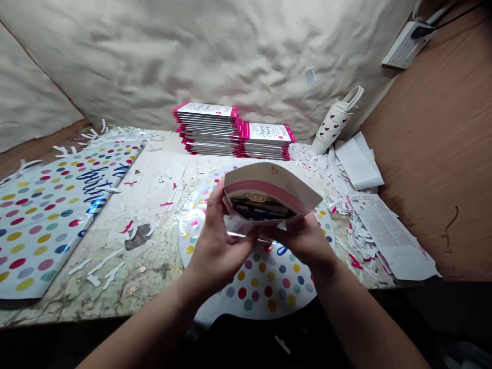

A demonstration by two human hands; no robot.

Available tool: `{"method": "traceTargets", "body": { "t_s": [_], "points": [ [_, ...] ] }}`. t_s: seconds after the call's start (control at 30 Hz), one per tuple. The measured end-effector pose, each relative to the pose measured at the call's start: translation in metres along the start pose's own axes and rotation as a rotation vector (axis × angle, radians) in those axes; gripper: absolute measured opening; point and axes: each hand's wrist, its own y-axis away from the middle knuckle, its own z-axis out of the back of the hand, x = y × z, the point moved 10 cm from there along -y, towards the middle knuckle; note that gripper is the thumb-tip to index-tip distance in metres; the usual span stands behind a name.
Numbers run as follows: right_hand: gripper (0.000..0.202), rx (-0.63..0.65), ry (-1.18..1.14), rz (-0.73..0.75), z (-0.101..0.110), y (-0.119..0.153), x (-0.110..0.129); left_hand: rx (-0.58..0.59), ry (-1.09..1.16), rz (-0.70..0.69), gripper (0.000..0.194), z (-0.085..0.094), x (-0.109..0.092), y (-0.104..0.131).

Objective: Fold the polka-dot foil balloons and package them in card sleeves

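My left hand point(219, 241) and my right hand point(303, 238) hold a paper packet point(269, 179) between them, gripping it by its two sides. The packet's mouth is spread and faces me; something dark and shiny lies inside, too shadowed to name. Its inner wall is pale with a pink band, and faint print shows through. Below the hands a round polka-dot foil balloon point(265, 287) lies flat on the table, partly covered by my hands and the packet. A bit of blue lettering shows on it.
Pink-and-white packets stand in two stacks point(207, 128) at the back. More polka-dot foil point(42, 215) lies at left. A heart-patterned tumbler point(332, 125), printed sheets point(392, 236) and shredded paper point(361, 233) are at right. A socket strip point(405, 46) hangs above.
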Motion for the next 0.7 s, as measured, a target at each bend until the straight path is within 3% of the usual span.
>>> {"method": "traceTargets", "body": {
  "t_s": [0.1, 0.2, 0.27, 0.37, 0.43, 0.5, 0.57, 0.63, 0.7],
  "points": [
    [0.036, -0.007, -0.037, -0.020, 0.007, 0.001, 0.004, 0.005, 0.160, 0.085, 0.071, 0.008, 0.002, -0.002],
    [0.033, -0.061, -0.103, -0.046, 0.022, -0.004, 0.001, 0.150, 0.253, 0.333, 0.031, 0.004, 0.023, 0.003],
    [0.023, -0.041, -0.042, -0.123, 0.028, -0.012, -0.014, 0.255, 0.240, 0.494, 0.015, -0.002, 0.043, 0.013],
    [0.035, -0.082, 0.285, -0.234, 0.043, -0.018, -0.040, 0.367, 0.263, 0.733, 0.026, -0.013, 0.079, 0.037],
    [0.032, -0.167, 0.610, -0.130, 0.049, -0.015, -0.035, 0.373, 0.315, 0.883, 0.032, -0.021, 0.099, 0.057],
    [0.022, -0.094, 0.848, 0.066, 0.026, -0.006, -0.023, 0.333, 0.318, 0.955, 0.032, -0.026, 0.111, 0.071],
    [0.020, 0.093, 0.943, 0.214, -0.010, 0.010, -0.018, 0.320, 0.266, 0.956, 0.034, -0.031, 0.113, 0.078],
    [0.020, 0.202, 0.985, 0.262, -0.033, 0.024, -0.017, 0.333, 0.197, 0.922, 0.040, -0.035, 0.110, 0.081],
    [0.018, 0.213, 1.034, 0.265, -0.043, 0.029, -0.016, 0.352, 0.131, 0.887, 0.045, -0.037, 0.107, 0.081]
  ]
}}
